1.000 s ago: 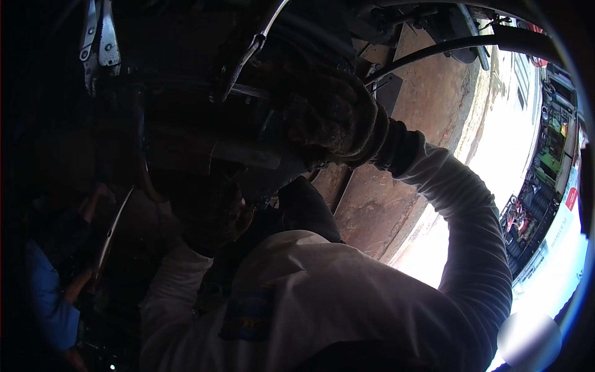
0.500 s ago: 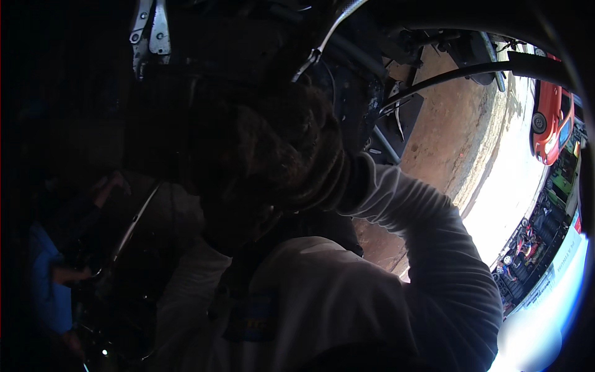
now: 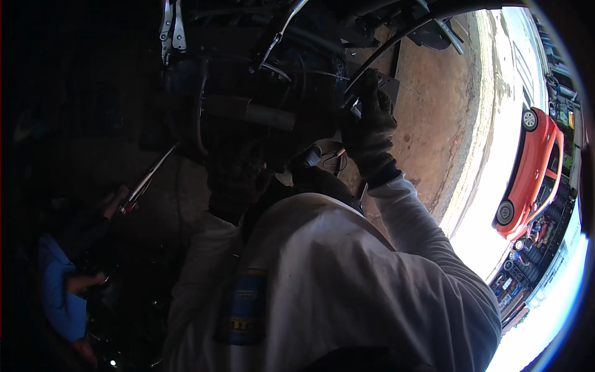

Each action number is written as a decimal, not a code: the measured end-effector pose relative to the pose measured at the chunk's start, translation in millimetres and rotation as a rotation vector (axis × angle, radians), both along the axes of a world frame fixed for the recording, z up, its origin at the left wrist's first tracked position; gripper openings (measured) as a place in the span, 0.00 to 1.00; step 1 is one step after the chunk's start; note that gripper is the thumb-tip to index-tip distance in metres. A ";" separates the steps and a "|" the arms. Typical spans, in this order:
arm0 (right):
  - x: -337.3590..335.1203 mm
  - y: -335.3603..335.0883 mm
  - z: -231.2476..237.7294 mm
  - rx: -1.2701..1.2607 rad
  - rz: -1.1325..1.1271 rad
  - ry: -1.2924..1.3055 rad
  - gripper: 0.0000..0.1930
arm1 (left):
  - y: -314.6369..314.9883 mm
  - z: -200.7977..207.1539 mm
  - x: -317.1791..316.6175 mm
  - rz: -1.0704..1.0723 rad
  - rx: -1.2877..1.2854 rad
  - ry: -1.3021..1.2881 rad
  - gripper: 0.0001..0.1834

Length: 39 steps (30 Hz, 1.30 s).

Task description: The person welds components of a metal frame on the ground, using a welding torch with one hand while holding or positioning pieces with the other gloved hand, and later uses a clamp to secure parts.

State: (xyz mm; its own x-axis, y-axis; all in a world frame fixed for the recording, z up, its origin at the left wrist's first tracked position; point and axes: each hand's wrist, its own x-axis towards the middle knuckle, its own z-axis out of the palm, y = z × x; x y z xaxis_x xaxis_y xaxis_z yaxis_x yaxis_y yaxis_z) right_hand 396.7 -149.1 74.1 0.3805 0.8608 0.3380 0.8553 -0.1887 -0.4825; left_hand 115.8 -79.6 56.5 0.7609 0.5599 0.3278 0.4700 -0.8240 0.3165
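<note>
My right hand (image 3: 370, 133), in a dark glove, is raised at the centre right. Its fingers are bent around something with a shiny metal edge, too hidden to name, beside a dark frame part (image 3: 387, 85). My left hand (image 3: 238, 167), also gloved, is in deep shadow below a dull metal tube (image 3: 269, 116); its fingers cannot be made out. Locking pliers (image 3: 173, 34) hang at the upper left. Another long metal clamp (image 3: 276, 43) stands farther right, above the tube.
On the left a person in blue (image 3: 62, 285) works near a shiny metal rod (image 3: 149, 177). Brown ground (image 3: 427, 118) lies to the right, with a red car (image 3: 534, 177) beyond. A curved dark hose (image 3: 396, 38) crosses the upper right.
My right hand has moved away from in front of the camera, to the right and up toward the frame part. My left hand now shows below the tube. The view has shifted.
</note>
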 end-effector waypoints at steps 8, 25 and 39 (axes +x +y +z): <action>41.8 32.1 -24.6 -0.250 0.268 -0.115 0.23 | -5.1 -4.6 1.7 0.023 0.148 -0.058 0.17; 41.9 -9.1 -23.7 -0.273 0.265 0.598 0.18 | -17.4 -14.3 0.5 0.082 0.133 0.008 0.21; 61.1 -148.3 -85.2 -0.070 0.315 0.101 0.13 | -11.3 69.0 138.2 0.208 0.348 0.272 0.27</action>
State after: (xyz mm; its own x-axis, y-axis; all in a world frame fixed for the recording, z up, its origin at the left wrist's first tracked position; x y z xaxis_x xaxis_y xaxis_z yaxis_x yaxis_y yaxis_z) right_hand 457.8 -297.5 -11.0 0.1203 0.9613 0.2479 0.8255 0.0418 -0.5628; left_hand 253.9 -90.9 125.5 0.7288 0.6012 0.3276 0.6630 -0.7392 -0.1185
